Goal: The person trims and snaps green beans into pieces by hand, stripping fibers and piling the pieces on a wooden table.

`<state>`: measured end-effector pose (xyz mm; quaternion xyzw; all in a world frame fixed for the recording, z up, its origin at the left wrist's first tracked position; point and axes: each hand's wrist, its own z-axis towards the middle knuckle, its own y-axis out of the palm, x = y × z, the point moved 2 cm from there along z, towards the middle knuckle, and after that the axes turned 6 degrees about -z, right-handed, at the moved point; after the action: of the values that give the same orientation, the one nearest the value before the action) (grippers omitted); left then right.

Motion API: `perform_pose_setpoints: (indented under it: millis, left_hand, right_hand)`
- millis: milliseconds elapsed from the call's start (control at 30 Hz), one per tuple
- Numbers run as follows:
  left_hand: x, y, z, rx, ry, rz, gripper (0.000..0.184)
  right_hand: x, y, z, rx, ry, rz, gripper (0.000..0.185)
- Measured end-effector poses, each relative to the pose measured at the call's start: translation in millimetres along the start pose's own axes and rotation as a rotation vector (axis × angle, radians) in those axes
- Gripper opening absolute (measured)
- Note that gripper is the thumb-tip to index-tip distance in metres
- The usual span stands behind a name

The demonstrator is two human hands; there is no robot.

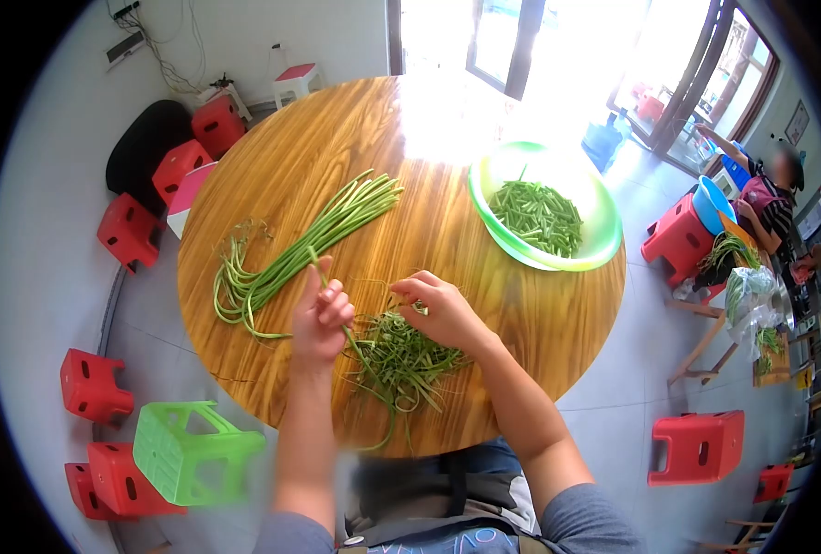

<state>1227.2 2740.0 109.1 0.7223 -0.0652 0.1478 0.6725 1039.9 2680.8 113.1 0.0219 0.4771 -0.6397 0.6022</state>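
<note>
On the left side, red stools (96, 383) stand along the wall, with a black chair (143, 148) among the far ones and a green stool (184, 452) near. Right of them is the round wooden table (281, 138). On its left part lies a bundle (327, 217) of long green stalks, the straight ends pointing far and right, the thin ends curling at the near left.

Just right of the bundle's near part, the left hand (324, 314) is raised over the table, palm up, fingers curled and closed on a single stalk (313, 258). The stalk's tip stands up past the thumb, and its lower length slants down to the right, toward a loose heap (410, 360) of green scraps on the near part of the table.

The right hand (443, 309) is apart from the left, above the far edge of the heap, fingers bent toward the thumb; whether it grips a thin strand cannot be told.

Farther right, at the table's far right, a green bowl (609, 226) holds short cut pieces (540, 217). Beyond, on the right, a blue basin (711, 205) sits beside a person (780, 198) in a striped top, with a plastic bag (750, 295) nearer. Another red stool stands at the near right.
</note>
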Motion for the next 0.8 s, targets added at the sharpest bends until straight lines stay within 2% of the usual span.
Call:
perform_pose_setpoints:
  millis: [100,200,300,400,500,633,767,800]
  left_hand:
    - [-12.1,9.2,-4.7,-0.001,-0.159,0.163,0.03]
    - [-20.5,19.4,-8.0,0.052,-0.14,0.297,0.029]
    - [-27.4,22.3,-9.4,0.081,-0.159,0.388,0.026]
    - [-36.6,28.2,-12.9,0.04,-0.261,0.496,0.023]
    - [-47.6,29.3,-15.3,-0.053,-0.389,0.471,0.02]
    - [-48.7,26.3,-14.9,-0.087,-0.285,0.603,0.018]
    - [-46.0,18.8,-12.0,-0.157,-0.238,0.701,0.018]
    - [-45.7,18.7,-11.8,-0.097,-0.262,0.645,0.018]
  right_hand:
    - [-4.2,-6.5,0.7,-0.21,0.127,0.088,0.021]
    - [-13.3,-13.0,4.0,-0.058,0.165,0.071,0.021]
    - [-8.4,-6.1,5.6,0.035,0.284,0.335,0.018]
    - [-14.4,-4.4,6.9,0.063,0.491,0.84,0.019]
    - [-9.6,-6.3,4.8,0.015,0.586,0.843,0.02]
    - [-9.8,-11.6,8.7,0.119,0.724,1.012,0.019]
    - [-4.8,-6.8,6.4,0.059,0.686,1.025,0.018]
    - [-4.4,-6.2,7.1,0.065,0.686,1.016,0.018]
